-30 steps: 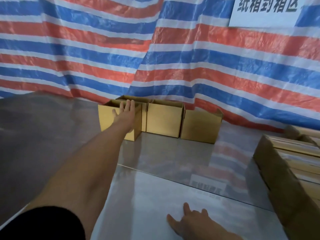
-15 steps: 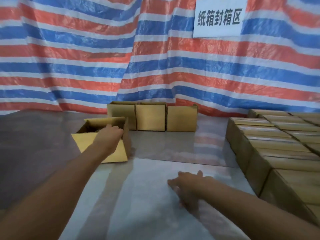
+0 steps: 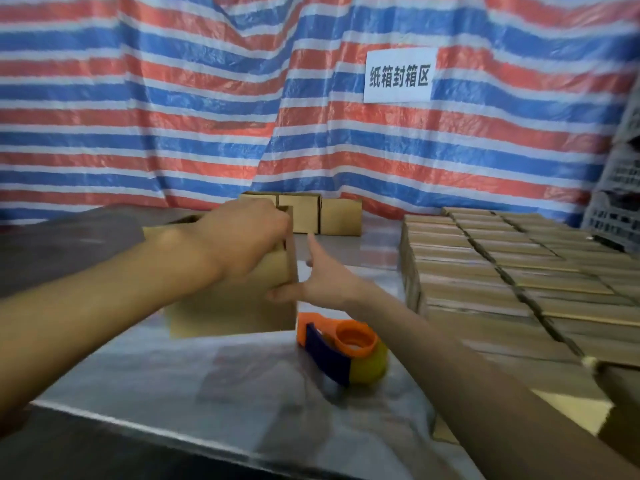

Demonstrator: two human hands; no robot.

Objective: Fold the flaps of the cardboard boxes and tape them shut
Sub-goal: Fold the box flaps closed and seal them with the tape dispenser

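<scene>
- Head view: the table (image 3: 207,393) carries everything, so work at its near middle.
- The stack of closed boxes (image 3: 519,271) fills the right side; stay clear of it.
- The open box (image 3: 228,306) stands at the centre. Set it square before you fold the flaps.
- The tape dispenser (image 3: 343,348) lies just near-right of the open box, within reach.
- Your left hand (image 3: 242,244) curls its fingers over the top edge. Your right hand (image 3: 322,282) is spread, thumb on the near face and forefinger straight beside the right corner.

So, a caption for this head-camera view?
Left hand grips the rim of an open brown cardboard box on a shiny metal table, right hand touching its corner, orange-and-blue tape dispenser lying beside.
</scene>
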